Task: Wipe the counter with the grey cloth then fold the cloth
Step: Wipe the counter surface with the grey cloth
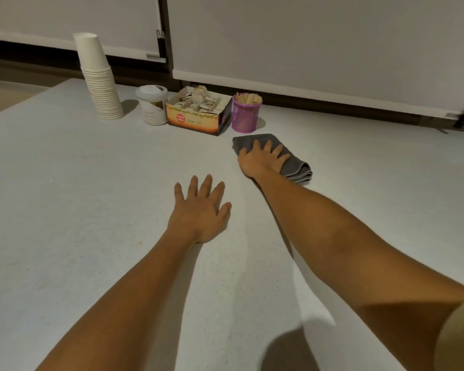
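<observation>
A folded grey cloth point(296, 167) lies on the pale counter point(91, 210), right of centre and just in front of a purple cup. My right hand point(261, 159) rests flat on top of the cloth with its fingers spread, pressing it onto the counter. My left hand point(200, 210) lies palm down on the bare counter nearer to me, fingers apart, holding nothing. Part of the cloth is hidden under my right hand.
Along the back of the counter stand a tall stack of white paper cups point(98, 79), a white lidded tub point(152, 104), an open box of tea bags point(198, 111) and a purple mesh cup of wooden sticks point(245, 112). White cabinet doors rise behind them.
</observation>
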`<state>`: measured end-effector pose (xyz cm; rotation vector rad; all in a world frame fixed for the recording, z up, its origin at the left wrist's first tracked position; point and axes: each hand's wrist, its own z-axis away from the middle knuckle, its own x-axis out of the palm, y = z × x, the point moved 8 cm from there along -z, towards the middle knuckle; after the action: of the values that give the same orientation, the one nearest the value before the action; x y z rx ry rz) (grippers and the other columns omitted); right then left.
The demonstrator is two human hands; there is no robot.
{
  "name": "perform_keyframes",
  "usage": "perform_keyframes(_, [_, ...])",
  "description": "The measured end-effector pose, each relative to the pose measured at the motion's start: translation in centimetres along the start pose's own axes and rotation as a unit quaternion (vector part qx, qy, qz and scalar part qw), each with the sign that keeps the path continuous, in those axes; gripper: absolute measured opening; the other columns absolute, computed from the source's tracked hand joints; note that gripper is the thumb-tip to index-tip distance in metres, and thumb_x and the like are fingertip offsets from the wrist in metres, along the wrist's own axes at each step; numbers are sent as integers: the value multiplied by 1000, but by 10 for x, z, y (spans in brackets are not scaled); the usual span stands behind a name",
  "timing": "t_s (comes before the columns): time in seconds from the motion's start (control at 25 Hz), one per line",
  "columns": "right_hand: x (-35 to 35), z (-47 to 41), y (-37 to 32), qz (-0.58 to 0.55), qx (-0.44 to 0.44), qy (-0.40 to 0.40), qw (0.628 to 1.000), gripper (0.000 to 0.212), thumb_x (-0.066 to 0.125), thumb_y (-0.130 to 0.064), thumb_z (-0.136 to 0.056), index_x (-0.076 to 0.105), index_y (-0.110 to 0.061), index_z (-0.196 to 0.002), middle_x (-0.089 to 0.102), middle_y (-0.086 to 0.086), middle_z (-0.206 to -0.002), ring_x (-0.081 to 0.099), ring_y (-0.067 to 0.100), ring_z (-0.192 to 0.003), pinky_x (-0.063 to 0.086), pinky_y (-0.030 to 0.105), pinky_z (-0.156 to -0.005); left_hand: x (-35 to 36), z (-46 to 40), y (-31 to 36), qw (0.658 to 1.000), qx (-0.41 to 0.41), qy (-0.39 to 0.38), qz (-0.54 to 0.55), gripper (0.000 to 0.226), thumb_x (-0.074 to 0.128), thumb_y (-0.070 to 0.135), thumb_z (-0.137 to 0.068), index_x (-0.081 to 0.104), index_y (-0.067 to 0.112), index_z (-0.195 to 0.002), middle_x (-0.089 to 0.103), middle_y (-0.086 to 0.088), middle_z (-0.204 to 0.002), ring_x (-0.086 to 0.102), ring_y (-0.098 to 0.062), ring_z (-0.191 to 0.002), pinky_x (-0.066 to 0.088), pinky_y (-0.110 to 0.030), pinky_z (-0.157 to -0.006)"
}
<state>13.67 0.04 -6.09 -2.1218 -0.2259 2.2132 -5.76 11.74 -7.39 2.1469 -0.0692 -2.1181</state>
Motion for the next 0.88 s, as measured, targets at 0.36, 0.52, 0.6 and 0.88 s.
perform_keyframes(0.36, [-13,7,79,37,-140,-28,989,77,9,-77,-96,11,-39,-163,5,0,-172,5,30,-156,1,55,-123,1,1,-9,1000,5,-9,-4,71,4,62,-93,2,30,-155,-5,-3,-165,-9,-32,-150,-5,-60,-118])
perform_keyframes(0.52, [-29,40,188,40,-67,-11,997,75,12,-76,-97,12,-39,-163,6,0,-172,6,29,-156,2,54,-123,3,2,-10,1000,11,-6,4,72,4,62,-91,5,30,-155,-1,-3,-166,-6,-31,-151,-4,-59,-118])
perform_keyframes(0.6, [-38,62,249,32,-18,-5,999,75,13,-76,-97,13,-40,-162,8,0,-172,6,29,-156,3,55,-123,3,4,-12,1000,8,-2,12,72,5,62,-90,8,30,-155,2,-4,-166,-3,-31,-151,-2,-58,-118])
perform_keyframes(0.88, [-44,177,345,20,56,15,998,77,12,-75,-97,14,-37,-163,11,5,-172,7,32,-155,5,57,-123,4,10,-13,999,11,-34,-18,71,12,62,-93,7,30,-156,0,-5,-166,-2,-32,-151,0,-56,-119])
